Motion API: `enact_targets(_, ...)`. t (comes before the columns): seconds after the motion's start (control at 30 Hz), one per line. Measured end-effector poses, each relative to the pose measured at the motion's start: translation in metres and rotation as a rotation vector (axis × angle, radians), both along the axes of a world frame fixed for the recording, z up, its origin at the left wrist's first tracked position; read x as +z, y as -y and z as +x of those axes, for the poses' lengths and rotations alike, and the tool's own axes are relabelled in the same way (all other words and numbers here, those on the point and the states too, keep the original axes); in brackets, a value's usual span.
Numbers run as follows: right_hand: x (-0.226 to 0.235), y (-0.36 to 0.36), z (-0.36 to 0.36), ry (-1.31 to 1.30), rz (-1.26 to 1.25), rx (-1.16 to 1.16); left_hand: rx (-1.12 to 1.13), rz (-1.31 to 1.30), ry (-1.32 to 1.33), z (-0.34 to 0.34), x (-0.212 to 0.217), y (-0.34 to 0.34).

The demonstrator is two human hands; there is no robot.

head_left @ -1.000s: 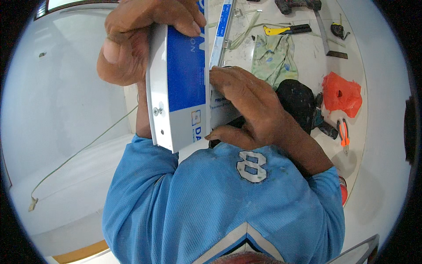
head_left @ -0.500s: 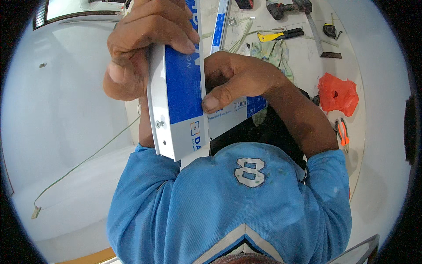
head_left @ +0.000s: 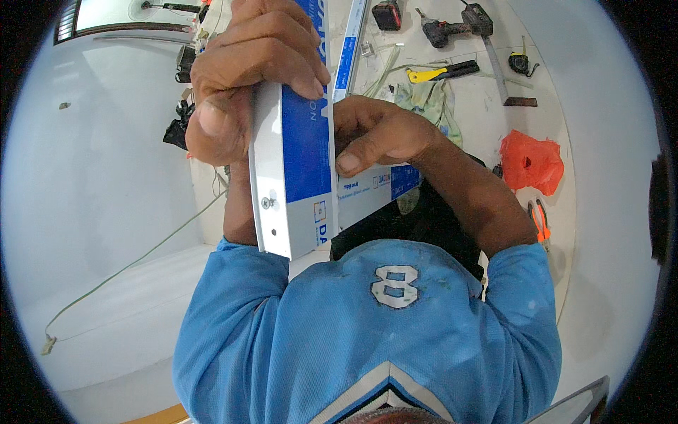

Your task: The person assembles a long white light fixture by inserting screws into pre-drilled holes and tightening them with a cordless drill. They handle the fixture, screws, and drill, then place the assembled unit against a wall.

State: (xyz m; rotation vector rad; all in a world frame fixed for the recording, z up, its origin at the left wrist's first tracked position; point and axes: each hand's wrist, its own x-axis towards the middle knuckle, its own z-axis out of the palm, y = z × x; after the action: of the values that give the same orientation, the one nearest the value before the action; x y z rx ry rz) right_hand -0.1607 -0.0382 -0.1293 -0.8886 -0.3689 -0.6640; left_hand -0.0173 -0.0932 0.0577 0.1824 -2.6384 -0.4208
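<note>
Upright before me stands a white metal profile (head_left: 307, 155) wrapped in blue-and-white film. Its bare white edge carries a screw head (head_left: 266, 203) and a small hole below it. My left hand (head_left: 258, 74) is closed around its upper part, the thumb against the side. A second white film-covered profile (head_left: 364, 189) meets it at an angle and runs off to the right. My right hand (head_left: 385, 134) curls closed where the two pieces meet, thumb pressed at the corner; its other fingers are mostly hidden behind the upright profile.
On the tiled floor at the right lie a cordless drill (head_left: 452, 28), a battery (head_left: 386, 14), a yellow-and-black hand riveter (head_left: 441, 71), a try square (head_left: 519, 101), a tape measure (head_left: 520, 63), a red plastic bag (head_left: 531, 162) and orange-handled pliers (head_left: 540, 220). A green cord (head_left: 134, 265) crosses at left.
The hands and the upright profile sit slightly further right in the picture, while the floor tools appear shifted left and down. Both grips look the same.
</note>
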Motion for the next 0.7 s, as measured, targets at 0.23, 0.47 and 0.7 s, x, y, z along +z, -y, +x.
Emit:
enact_targets(0.23,0.002,-0.001,-0.005,-0.061,-0.053,-0.059,0.031,-0.014,-0.005,-0.001,0.003,-0.003)
enact_targets(0.47,-0.02,-0.003,-0.054,-0.368,-0.098,-0.557,-0.321,0.016,-0.389,-0.038,-0.031,0.023)
enact_targets(0.7,-0.203,-0.1,-0.198,-2.155,-0.361,-0.567,-0.121,-0.002,0.183,0.034,0.009,0.023)
